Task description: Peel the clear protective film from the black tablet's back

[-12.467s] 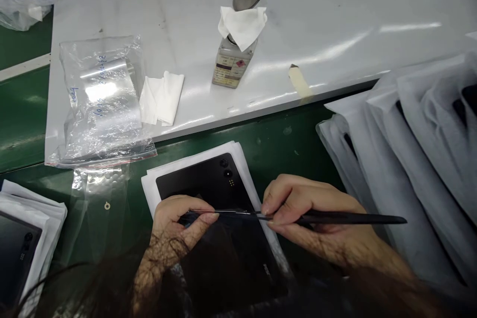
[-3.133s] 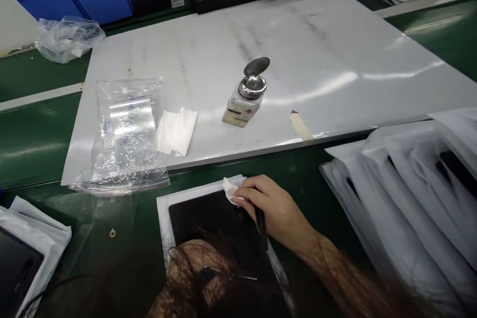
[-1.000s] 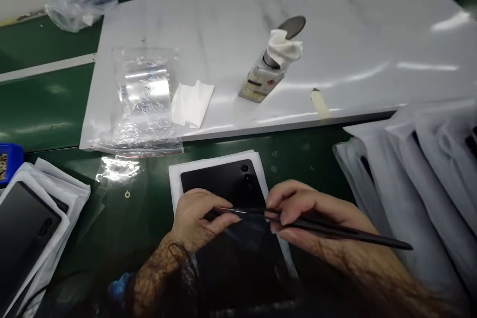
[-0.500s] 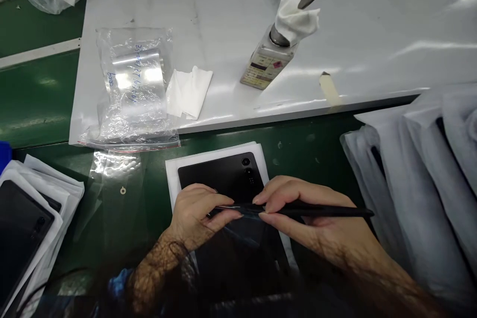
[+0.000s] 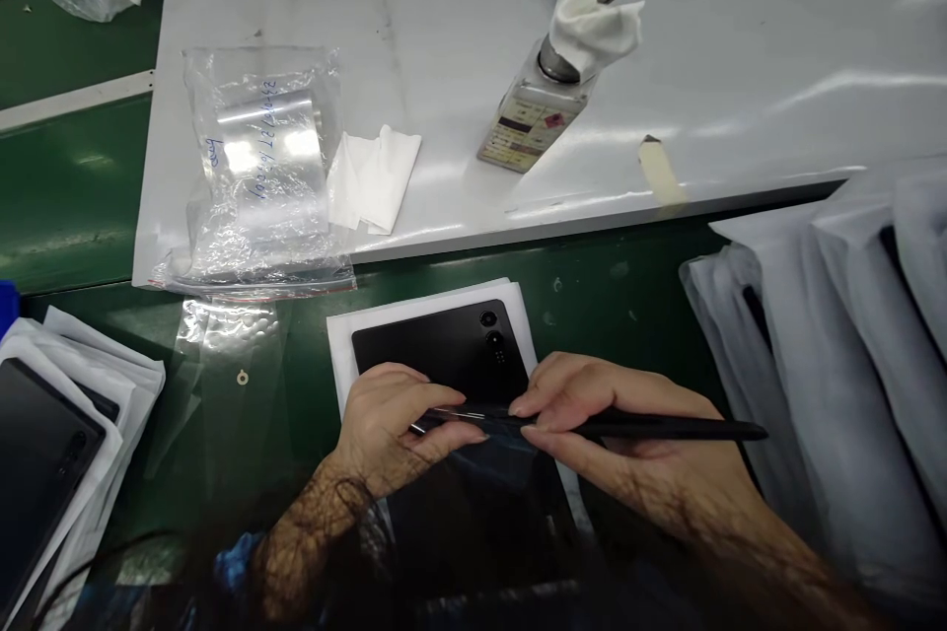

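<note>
The right hand (image 5: 628,419) pinches a black stylus (image 5: 666,429), its thin tip reaching the curled left hand (image 5: 392,424), grip unclear, above a black tablet (image 5: 436,345) on a white sheet (image 5: 429,307) on the green table (image 5: 607,261).

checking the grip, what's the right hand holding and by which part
The right hand holds a slim black-handled tool near the front of its handle, pinched between thumb and fingers, behind its thin shiny tip.

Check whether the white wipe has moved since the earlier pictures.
Yes: the wipe went from the right hand, at the black tablet, up to the labelled bottle, and now drapes over its neck.
</note>
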### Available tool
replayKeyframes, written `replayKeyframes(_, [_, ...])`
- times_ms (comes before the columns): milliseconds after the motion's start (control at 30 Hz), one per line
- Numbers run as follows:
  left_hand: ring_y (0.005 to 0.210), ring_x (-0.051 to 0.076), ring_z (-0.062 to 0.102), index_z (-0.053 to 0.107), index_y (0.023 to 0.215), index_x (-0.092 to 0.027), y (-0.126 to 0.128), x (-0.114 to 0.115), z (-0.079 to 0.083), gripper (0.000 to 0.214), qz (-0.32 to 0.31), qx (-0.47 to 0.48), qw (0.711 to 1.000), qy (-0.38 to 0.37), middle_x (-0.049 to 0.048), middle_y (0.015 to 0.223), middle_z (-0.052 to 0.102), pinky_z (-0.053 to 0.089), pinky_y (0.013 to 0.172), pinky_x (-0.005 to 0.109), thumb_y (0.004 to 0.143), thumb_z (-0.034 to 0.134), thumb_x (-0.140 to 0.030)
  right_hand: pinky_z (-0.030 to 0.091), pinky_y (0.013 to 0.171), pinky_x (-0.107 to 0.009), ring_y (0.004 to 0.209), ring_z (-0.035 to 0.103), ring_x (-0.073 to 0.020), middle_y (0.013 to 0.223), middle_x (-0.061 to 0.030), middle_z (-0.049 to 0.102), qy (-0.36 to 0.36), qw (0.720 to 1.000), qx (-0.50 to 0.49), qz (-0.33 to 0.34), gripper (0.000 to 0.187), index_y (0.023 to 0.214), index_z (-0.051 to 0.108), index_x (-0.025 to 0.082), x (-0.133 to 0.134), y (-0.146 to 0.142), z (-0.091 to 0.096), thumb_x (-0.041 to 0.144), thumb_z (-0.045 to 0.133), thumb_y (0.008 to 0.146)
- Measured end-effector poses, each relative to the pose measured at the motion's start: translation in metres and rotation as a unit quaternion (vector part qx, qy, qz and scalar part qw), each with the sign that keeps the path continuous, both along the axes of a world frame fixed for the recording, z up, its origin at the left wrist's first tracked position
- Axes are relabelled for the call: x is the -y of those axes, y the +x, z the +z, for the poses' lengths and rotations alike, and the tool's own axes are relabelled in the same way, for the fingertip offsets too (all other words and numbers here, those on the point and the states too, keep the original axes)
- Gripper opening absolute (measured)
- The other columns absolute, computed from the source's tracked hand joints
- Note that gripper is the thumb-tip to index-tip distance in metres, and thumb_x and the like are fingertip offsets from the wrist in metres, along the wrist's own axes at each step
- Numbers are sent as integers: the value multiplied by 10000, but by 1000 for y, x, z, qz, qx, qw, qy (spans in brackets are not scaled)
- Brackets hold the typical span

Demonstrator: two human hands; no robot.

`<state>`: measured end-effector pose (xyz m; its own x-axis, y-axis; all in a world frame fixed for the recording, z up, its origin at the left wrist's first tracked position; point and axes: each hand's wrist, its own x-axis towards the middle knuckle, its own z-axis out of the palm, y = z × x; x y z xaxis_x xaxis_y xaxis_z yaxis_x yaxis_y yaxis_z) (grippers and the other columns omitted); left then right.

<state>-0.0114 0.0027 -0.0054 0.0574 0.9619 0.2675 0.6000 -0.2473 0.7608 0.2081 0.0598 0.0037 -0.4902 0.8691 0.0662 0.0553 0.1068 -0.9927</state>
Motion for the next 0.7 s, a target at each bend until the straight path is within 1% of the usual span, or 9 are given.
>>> replayKeyframes(133, [553,152,700,689,775,-189,0,0,0,278,2,4,1000,3,-19,583,754,558,648,259,647,735,-431,680,526,-340,607,815,-245,755,-27,881,5,1000,-23,5,227,810,872,357,4,-1,2,145,935,861])
replayKeyframes(167, [542,151,698,686,779,-192,0,0,0,283,5,4,1000,4,-24,573,751,558,650,259,642,737,-435,673,525,-341,610,811,-244,748,-21,875,1,999,-33,-23,236,803,865,361,4,-2,0,142,939,847])
replayKeyframes(233, [551,159,701,680,784,-211,0,1,-1,277,16,-3,1000,4,-35,564,748,560,650,265,636,741,-437,657,529,-334,618,799,-234,736,-5,860,-21,991,-65,-117,249,767,835,358,1,-6,-10,146,956,811])
replayKeyframes(300, [592,176,712,674,786,-236,1,2,-3,256,25,-15,1000,2,-45,570,750,565,642,271,631,747,-426,637,530,-326,578,753,-203,731,12,841,-68,970,-103,-210,253,733,797,337,-7,-10,-25,169,980,782])
replayKeyframes(333, [606,181,716,672,788,-246,1,3,-3,241,26,-21,999,0,-51,572,751,566,641,273,632,751,-412,628,530,-322,549,723,-184,730,19,832,-96,960,-118,-236,257,724,782,324,-11,-12,-34,182,991,774])
replayKeyframes(400, [616,183,719,666,794,-261,2,3,-4,222,28,-29,999,0,-63,565,749,569,637,271,636,752,-392,608,526,-314,504,673,-152,733,27,822,-141,947,-137,-254,261,721,765,304,-18,-15,-50,207,1003,767])
replayKeyframes(467, [611,178,720,659,801,-269,2,3,-4,214,31,-27,999,1,-75,553,743,572,644,271,647,743,-392,600,525,-310,513,681,-152,741,25,823,-159,943,-139,-258,263,720,756,297,-22,-18,-61,225,1005,768])
replayKeyframes(567, [595,168,722,647,794,-270,4,1,-3,213,28,-22,999,3,-79,553,743,576,650,267,655,735,-405,612,517,-331,515,690,-167,757,22,828,-150,944,-123,-265,270,719,734,297,-20,-19,-69,255,993,779])
replayKeyframes(700, [550,144,713,644,793,-273,5,1,-4,210,30,-16,999,-2,-87,560,743,576,652,252,649,745,-389,627,503,-356,517,691,-178,814,7,847,-133,948,-92,-274,306,742,691,291,-13,-19,-74,307,990,806])
